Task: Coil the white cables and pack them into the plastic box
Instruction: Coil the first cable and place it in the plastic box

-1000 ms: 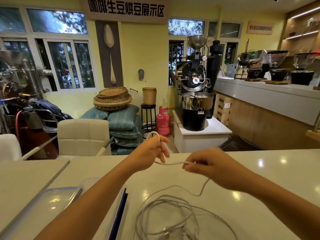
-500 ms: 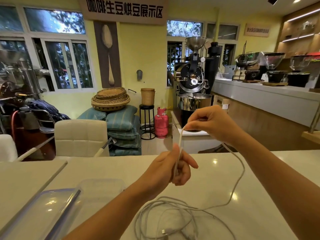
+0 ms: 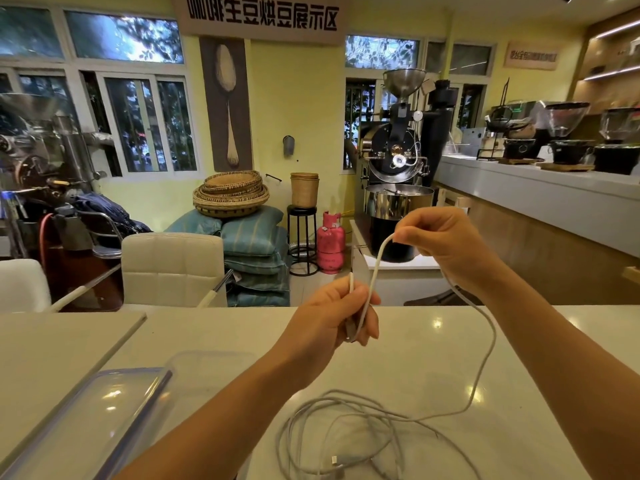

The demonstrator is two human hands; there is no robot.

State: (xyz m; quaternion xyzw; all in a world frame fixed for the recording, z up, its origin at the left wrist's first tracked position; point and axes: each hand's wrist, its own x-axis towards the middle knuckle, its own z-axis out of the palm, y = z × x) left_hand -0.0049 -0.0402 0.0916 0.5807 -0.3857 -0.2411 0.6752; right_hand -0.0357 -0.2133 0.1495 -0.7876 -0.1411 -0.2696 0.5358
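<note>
Left hand grips a thin white cable, right hand pinches it higher; even loops should coil best.

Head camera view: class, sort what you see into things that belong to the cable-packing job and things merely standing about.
Part of the job: white cable, held by left hand and right hand; loose cables on the counter; plastic box.
Just standing about: coffee roaster; pink gas cylinder; woven baskets; white chair.
</note>
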